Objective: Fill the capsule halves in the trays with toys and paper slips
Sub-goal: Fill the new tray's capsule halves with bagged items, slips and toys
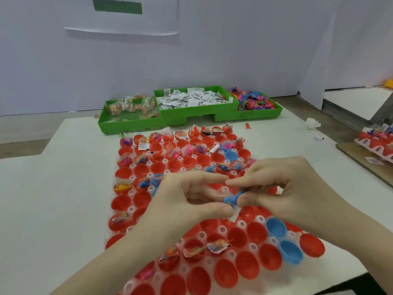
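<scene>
From my feed, both hands sit over the middle of the capsule tray (136,211), so I cannot see the halves beneath them. The blue toy (230,200) is pinched between the fingers of the left hand (187,201) and the right hand (282,188); its shape is mostly covered, and the clear wrapper around it is a blur. A white paper slip (235,215) shows only its lower end under the left thumb. The print on the slips in the green bin (197,112) is too small to read. The second tray (378,143) is cut by the right edge.
</scene>
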### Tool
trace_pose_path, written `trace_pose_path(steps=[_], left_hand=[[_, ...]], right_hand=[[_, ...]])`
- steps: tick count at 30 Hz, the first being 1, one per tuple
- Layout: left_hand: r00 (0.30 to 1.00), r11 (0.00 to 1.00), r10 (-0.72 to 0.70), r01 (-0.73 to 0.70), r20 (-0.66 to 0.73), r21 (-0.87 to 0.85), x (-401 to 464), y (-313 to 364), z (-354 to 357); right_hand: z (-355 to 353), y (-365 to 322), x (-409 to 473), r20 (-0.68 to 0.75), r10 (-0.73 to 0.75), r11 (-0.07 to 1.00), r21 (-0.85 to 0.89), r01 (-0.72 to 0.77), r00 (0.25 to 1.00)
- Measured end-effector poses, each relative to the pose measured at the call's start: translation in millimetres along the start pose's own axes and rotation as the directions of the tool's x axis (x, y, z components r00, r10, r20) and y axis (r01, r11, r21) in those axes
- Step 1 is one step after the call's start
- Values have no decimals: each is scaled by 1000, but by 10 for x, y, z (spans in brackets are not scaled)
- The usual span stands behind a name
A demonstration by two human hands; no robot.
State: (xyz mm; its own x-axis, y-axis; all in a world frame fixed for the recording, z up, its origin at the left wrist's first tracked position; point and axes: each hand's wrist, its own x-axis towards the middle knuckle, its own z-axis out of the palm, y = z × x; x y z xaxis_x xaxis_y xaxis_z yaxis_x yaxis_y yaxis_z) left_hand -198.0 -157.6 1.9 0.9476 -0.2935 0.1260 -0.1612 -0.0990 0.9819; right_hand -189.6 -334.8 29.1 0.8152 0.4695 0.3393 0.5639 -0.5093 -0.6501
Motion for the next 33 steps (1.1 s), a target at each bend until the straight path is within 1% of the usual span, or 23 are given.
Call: trace_pose_path(steps=[2,4,6,8,10,12,14,15,19,22,26,30,33], left_hand=[[1000,1000,6,-6,18,11,-25,-43,10],[998,997,36,-40,53,69,-51,-77,41],[994,984,70,-82,81,158,-73,-124,90],[988,952,102,-132,120,276,-96,-177,143],[975,896,138,-197,172,397,-120,-227,201],[967,820,154,-240,205,519,-135,-259,247],[965,724,169,-260,201,639,-131,-267,270],[965,701,174,-261,196,664,-121,-259,273],[973,725,141,-226,181,651,-109,-215,255],[978,714,127,-208,168,668,-136,-204,244],[971,685,124,-234,207,690,-152,-200,250],[961,673,101,-256,257,694,-124,-216,213],[945,620,110,-307,307,722,-128,-222,207]], right_hand=[[29,9,-57,-3,13,1000,28,-13,1000],[50,42,-127,20,60,996,59,-61,998],[71,83,-188,69,104,995,-3,-104,992],[94,124,-246,120,112,990,-102,-100,986],[113,157,-303,165,122,979,-179,-92,979],[132,177,-342,190,142,970,-220,-99,971],[148,196,-361,211,166,961,-253,-110,963],[157,206,-364,220,178,957,-268,-116,959],[179,213,-342,275,192,941,-325,-97,942],[190,188,-307,313,211,928,-362,-89,926],[221,158,-239,343,239,918,-384,-96,908],[238,182,-201,301,282,929,-324,-180,911],[208,226,-218,352,263,941,-299,-159,898]])
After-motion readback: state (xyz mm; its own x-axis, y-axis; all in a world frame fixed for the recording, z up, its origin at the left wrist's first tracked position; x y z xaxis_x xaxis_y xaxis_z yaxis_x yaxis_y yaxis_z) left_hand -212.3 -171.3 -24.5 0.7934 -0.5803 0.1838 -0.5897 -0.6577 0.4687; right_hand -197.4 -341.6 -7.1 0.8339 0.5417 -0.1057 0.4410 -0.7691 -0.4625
